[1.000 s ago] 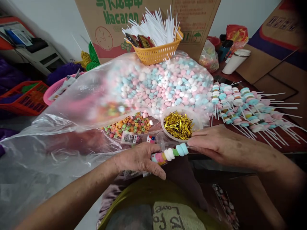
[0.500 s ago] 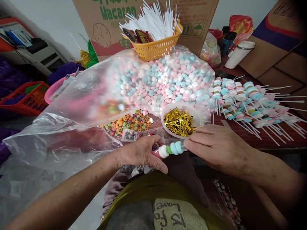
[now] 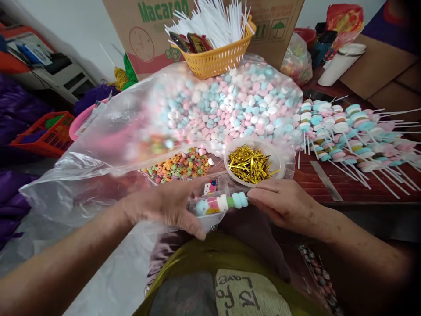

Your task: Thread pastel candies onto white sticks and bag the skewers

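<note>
A marshmallow skewer [image 3: 232, 200] in blue, green, white and pink lies level above my lap. Its left part is inside a small clear plastic bag [image 3: 210, 218] with a printed pattern. My right hand [image 3: 279, 201] pinches the skewer at its right end, where the fingers hide the stick. On the left, my left hand [image 3: 161, 204] is curved around the bag, with the thumb below and the fingers above; it is slightly blurred. Just beyond the hands stands a round plastic tub [image 3: 280, 163] of gold twist ties [image 3: 251, 164].
Behind lies a big clear bag of pastel marshmallows [image 3: 220, 109], with ring-shaped cereal [image 3: 184, 166] at its front. A yellow basket [image 3: 217, 59] of white sticks stands at the back. Finished skewers [image 3: 348, 131] are piled on the right of the dark red table [image 3: 305, 184].
My left hand has moved left along the skewer, and more of the skewer shows inside the clear bag. My right hand stays at the skewer's right end. The view has shifted slightly.
</note>
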Motion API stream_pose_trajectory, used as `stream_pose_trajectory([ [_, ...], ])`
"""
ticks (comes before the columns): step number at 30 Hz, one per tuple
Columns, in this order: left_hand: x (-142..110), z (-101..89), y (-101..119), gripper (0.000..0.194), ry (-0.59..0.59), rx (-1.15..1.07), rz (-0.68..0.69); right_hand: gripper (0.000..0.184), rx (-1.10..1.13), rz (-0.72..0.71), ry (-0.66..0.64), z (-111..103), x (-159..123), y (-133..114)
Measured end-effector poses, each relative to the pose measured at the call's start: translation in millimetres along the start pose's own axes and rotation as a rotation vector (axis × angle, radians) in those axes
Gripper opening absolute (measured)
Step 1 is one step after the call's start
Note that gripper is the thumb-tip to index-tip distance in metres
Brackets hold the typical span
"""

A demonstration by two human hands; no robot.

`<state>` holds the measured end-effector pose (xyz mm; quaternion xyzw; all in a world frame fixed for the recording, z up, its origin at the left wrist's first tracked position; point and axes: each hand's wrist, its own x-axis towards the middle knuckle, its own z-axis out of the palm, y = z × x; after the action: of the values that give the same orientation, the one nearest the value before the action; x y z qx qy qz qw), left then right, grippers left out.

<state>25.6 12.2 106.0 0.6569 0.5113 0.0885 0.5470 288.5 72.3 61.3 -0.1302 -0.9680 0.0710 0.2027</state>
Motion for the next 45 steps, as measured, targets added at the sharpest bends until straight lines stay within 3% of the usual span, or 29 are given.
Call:
stream_pose_trajectory([
  [2, -7.7, 7.5, -11.6, 0.055, 0.02, 0.011, -0.116, 0.023, -0.03, 0.001, 0.029, -5.5, 0.2, 1.6],
  [5, -5.1, 21.4, -29.2, 0.034, -0.122, -0.231, -0.196, 0.02, -0.139, -0.086, 0.084, -13.4, 5.4, 0.4],
  [10, 5.6, 24.5, -36.3, 0.036, -0.351, -0.329, -0.219, 0.012, -0.333, -0.302, 0.151, -27.0, 13.2, -8.0],
  [16, 10.2, 21.2, -29.7, 0.042, -0.399, -0.289, -0.249, 0.013, -0.335, -0.394, 0.146, -18.2, 10.2, -14.5],
  [19, 11.3, 19.3, -22.1, 0.035, -0.29, -0.061, -0.224, 0.016, -0.263, -0.263, 0.016, -6.1, 6.7, -15.8],
  [23, 11.7, 22.5, -10.1, 0.027, 0.104, 0.619, -0.159, 0.019, -0.052, 0.066, -0.207, -2.1, 4.9, -17.0],
  [26, 12.0, 28.7, -9.5, 0.014, 0.341, 1.049, -0.128, 0.021, 0.104, 0.235, -0.293, -9.2, 6.3, -14.6],
  [29, 13.2, 33.1, -13.9, 0.016, 0.443, 1.171, -0.036, 0.025, 0.19, 0.271, -0.289, -13.9, 7.2, -11.0],
  [32, 15.2, 33.0, -14.9, 0.028, 0.44, 1.055, -0.066, 0.024, 0.085, 0.197, -0.195, -11.7, 7.9, -10.3],
  [35, 16.0, 28.6, -12.1, 0.044, 0.361, 0.792, -0.134, 0.023, -0.177, 0.066, 0.0, -10.7, 10.7, -11.1],
  [38, 15.2, 22.5, -10.6, 0.046, 0.097, 0.363, -0.033, 0.016, -0.402, -0.123, 0.186, -17.9, 14.4, -10.1],
  [41, 15.4, 17.9, -11.8, 0.043, -0.191, -0.004, -0.004, 0.012, -0.46, -0.29, 0.201, -27.7, 17.1, -7.8],
  [45, 17.7, 15.8, -15.8, 0.043, -0.384, -0.205, -0.085, 0.016, -0.425, -0.396, 0.185, -32.6, 19.5, -7.1],
])
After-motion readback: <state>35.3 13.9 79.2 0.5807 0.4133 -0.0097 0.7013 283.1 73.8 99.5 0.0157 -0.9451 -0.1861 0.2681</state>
